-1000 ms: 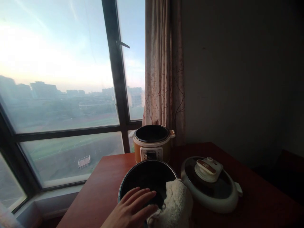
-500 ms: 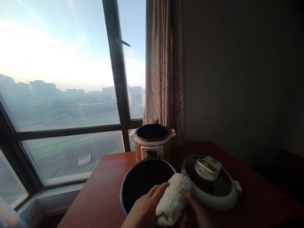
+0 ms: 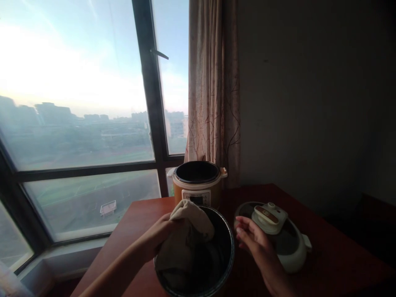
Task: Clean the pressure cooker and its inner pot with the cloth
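Observation:
A pale cloth (image 3: 194, 218) is gripped in my left hand (image 3: 162, 233) at the left rim of a dark inner pot (image 3: 220, 255). Part of the cloth hangs down into the pot, and my left fingertips are hidden behind it. My right hand (image 3: 255, 243) is just right of the pot, apart from its rim, with loosely bent fingers and nothing in them. Behind that hand lies the round pressure cooker lid (image 3: 292, 260), partly covered by it. At the back stands the brown and white electric pressure cooker (image 3: 180, 194), uncovered, its dark inside showing.
Everything stands on a reddish-brown table (image 3: 136, 214). A large window (image 3: 89, 136) runs along the left, and a patterned curtain (image 3: 206, 90) hangs behind the cooker. A dark wall (image 3: 303, 103) rises at the back right.
The cloth has gone from between both hands, right of the pot, to the pot's left side in my left hand. My right hand has let go of it. The pot sits slightly lower in view.

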A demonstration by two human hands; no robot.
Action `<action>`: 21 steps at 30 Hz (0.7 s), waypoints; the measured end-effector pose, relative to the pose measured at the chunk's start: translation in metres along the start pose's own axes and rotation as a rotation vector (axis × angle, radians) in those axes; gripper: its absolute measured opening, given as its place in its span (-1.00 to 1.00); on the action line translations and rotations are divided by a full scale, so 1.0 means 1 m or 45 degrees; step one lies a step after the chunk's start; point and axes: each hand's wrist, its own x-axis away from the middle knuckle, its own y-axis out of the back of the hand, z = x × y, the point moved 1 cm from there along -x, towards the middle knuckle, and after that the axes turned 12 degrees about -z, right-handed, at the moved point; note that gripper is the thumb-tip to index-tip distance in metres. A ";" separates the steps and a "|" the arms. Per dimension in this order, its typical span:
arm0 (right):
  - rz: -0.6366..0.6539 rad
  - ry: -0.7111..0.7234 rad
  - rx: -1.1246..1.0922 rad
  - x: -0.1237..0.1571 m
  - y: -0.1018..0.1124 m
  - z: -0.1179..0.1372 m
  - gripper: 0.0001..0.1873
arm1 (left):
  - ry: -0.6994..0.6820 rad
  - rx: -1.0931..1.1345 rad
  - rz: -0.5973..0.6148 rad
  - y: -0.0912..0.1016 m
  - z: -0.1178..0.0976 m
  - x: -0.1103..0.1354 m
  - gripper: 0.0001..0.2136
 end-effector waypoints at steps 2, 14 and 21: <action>-0.020 0.130 0.184 -0.005 0.001 -0.018 -0.45 | 0.133 -0.059 0.089 -0.003 0.006 -0.005 -0.72; 0.092 0.050 0.035 -0.013 -0.019 -0.059 -0.36 | -0.303 -1.183 0.604 -0.089 0.031 0.020 -0.83; -0.173 0.076 -0.057 -0.007 -0.020 -0.081 -0.43 | 0.182 -0.572 0.396 -0.105 0.066 -0.017 -0.97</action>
